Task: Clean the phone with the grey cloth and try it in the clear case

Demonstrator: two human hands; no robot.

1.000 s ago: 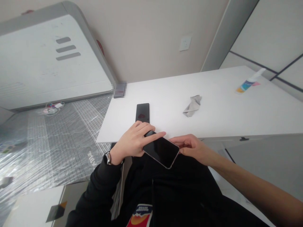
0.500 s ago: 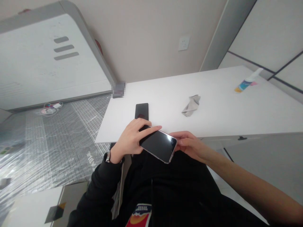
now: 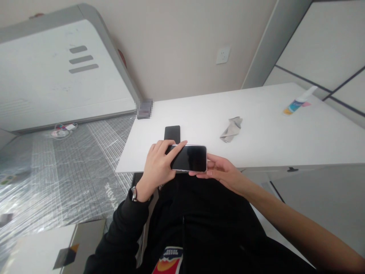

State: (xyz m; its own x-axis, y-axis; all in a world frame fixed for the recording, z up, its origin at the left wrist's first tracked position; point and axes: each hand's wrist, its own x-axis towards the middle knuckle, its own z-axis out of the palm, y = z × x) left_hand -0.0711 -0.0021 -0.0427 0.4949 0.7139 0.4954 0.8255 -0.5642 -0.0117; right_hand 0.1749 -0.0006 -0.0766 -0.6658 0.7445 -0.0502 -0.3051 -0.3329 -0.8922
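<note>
The fingers of the left hand (image 3: 158, 163), at the centre-left of the frame, grasp the left end of a phone (image 3: 191, 158), with the index finger lying along its top edge. The fingers of the right hand (image 3: 225, 170), right of centre, grasp the phone's right end, with some fingertips along its lower edge. The phone is at the middle of the frame, held lengthwise across it, dark screen facing the camera, over the near edge of a white worktop (image 3: 265, 133).

A wristwatch (image 3: 134, 193) is on the left wrist, beside a black sleeve (image 3: 119, 224); the right forearm is bare. Just above the left hand, a flat black slab (image 3: 172, 134) lies on the worktop, its lower part hidden by the hand and phone. A crumpled grey cloth (image 3: 231, 130) lies right of centre, apart from both hands. A bottle (image 3: 296, 103) with a white top is at the worktop's far right, a pink item (image 3: 307, 104) beside it. A blurred-out object (image 3: 145, 108) occupies the worktop's upper left corner.

Beyond: a whiteboard (image 3: 57, 83) at upper left, a wall socket (image 3: 222, 55) at upper centre, a white cable (image 3: 62, 132) on the film-covered floor (image 3: 68, 171) at left, and a box (image 3: 88, 236) at lower left.
</note>
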